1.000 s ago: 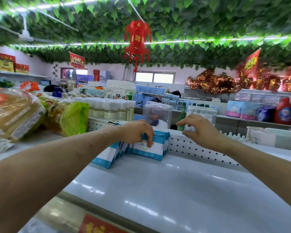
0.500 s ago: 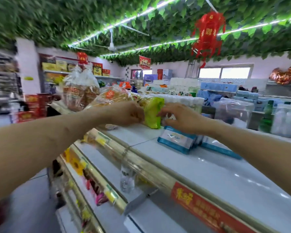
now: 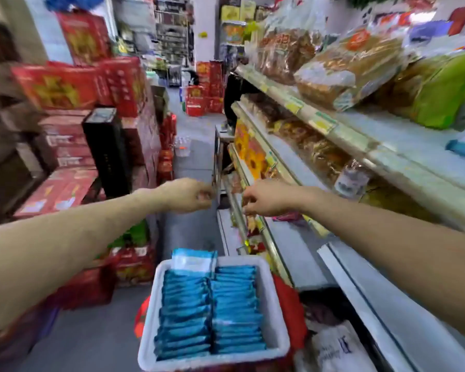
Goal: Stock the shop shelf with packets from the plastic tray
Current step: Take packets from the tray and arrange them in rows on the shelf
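Shop aisle: red cartons (image 3: 65, 84) stacked on L, shelf (image 3: 333, 124) running down R side. View has swung off the top shelf, where both hands were squaring up placed packets 1 s ago, down to the plastic tray (image 3: 275, 304). Left hand (image 3: 184, 196) & right hand (image 3: 266, 198) now hang well above it, fingers loosely curled, nothing in either as far as blur shows. Packets (image 3: 236, 304) in tray: 2 rows, approx full. Prob. next: grab another batch.
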### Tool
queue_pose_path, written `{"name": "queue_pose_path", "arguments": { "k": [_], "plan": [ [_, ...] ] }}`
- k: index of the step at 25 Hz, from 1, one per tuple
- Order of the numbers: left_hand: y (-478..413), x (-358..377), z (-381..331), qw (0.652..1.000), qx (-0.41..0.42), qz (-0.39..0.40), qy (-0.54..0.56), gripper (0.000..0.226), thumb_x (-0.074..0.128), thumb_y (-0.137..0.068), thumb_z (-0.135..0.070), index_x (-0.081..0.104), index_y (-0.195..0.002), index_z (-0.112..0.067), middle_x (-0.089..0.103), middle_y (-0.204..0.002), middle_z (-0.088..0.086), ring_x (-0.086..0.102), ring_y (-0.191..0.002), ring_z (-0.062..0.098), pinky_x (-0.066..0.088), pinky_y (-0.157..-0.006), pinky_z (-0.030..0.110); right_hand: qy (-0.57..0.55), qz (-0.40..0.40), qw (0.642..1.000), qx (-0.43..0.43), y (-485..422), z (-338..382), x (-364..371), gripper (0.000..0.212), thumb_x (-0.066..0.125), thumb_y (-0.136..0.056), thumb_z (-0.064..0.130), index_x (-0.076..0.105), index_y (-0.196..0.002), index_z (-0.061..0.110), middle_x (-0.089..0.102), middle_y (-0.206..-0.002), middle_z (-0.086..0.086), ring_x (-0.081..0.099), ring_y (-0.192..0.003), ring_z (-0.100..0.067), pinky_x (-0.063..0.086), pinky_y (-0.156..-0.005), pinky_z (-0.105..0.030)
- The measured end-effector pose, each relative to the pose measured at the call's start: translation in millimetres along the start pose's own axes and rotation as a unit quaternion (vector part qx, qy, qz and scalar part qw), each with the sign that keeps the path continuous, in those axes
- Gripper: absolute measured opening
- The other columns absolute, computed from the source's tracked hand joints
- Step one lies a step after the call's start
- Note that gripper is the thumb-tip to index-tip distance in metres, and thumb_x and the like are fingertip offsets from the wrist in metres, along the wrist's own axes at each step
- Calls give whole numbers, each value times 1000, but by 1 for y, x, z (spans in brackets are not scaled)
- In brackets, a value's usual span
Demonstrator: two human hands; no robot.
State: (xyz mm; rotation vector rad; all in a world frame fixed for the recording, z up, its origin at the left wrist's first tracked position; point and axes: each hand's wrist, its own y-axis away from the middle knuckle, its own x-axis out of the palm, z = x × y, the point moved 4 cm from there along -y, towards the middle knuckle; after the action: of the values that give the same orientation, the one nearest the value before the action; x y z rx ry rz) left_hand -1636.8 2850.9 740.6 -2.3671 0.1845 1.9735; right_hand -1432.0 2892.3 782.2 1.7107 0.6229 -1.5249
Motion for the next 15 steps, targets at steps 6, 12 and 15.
{"name": "queue_pose_path", "arguments": {
  "k": [6, 12, 15],
  "plan": [
    [65, 137, 47, 988, 2, 148, 31, 24, 64, -97, -35, 70, -119, -29, 57, -138, 2, 54, -128, 24, 41, -108, 38, -108, 104, 989, -16, -25, 47, 154, 25, 61, -97, 27, 75, -115, 16, 68, -120, -3, 61, -112, -22, 47, -94, -32],
    [49, 168, 30, 989, 48, 134, -27, 23, 62, -94, -40, 69, -115, -45, 41, -158, -3, 45, -139, 26, 36, -109, 51, -170, 113, 979, 19, -7, 52, 204, 22, 57, -96, 16, 75, -106, 23, 59, -102, 15, 59, -99, -10, 50, -94, -32],
    [43, 175, 31, 990, 56, 129, -32, 34, 63, -88, -24, 71, -114, -44, 50, -145, 1, 52, -125, 30, 46, -99, 48, -186, 147, 971, -14, 13, 50, 218, 23, 61, -93, 10, 75, -103, 24, 55, -98, 18, 55, -91, -2, 47, -90, -25]
  ]
}}
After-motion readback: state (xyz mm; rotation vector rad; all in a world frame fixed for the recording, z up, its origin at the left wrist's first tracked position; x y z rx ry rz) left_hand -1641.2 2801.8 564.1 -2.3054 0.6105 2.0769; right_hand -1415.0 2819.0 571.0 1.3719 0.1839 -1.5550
